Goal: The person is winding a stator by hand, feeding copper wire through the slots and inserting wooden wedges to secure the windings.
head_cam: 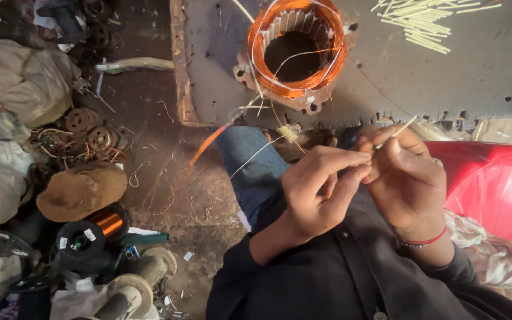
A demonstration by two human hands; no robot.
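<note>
- Our left hand (318,189) and right hand (407,178) meet in front of our chest, fingertips touching, both curled nearly closed around a pale thin sleeve (395,131) that pokes up and to the right from between the right thumb and forefinger.
- The left hand's fingers pinch at the same spot, where a thin wire (256,155) runs off to the left (whether the left fingers grip the wire or the sleeve itself, we cannot tell).
- A red thread band (425,241) circles our right wrist, and dark sleeves cover both forearms.
- Below the hands, our knee in blue jeans (247,160) points toward the bench.
- Just beyond the knee, a motor stator (296,50) lies flat on the grey metal bench (422,77), its copper winding (262,41) looped around the open core, loose white leads trailing down toward our hands.
- A bundle of pale sleeve sticks (422,24) lies at the bench's far right, well apart from the stator.
- A red plastic tub (499,184) sits just beside our right arm.
- On the dirt floor to the left: a spool of copper wire (111,224), a brown cap (81,189), worn sacks (25,77) and small rusty motor parts (90,130).
</note>
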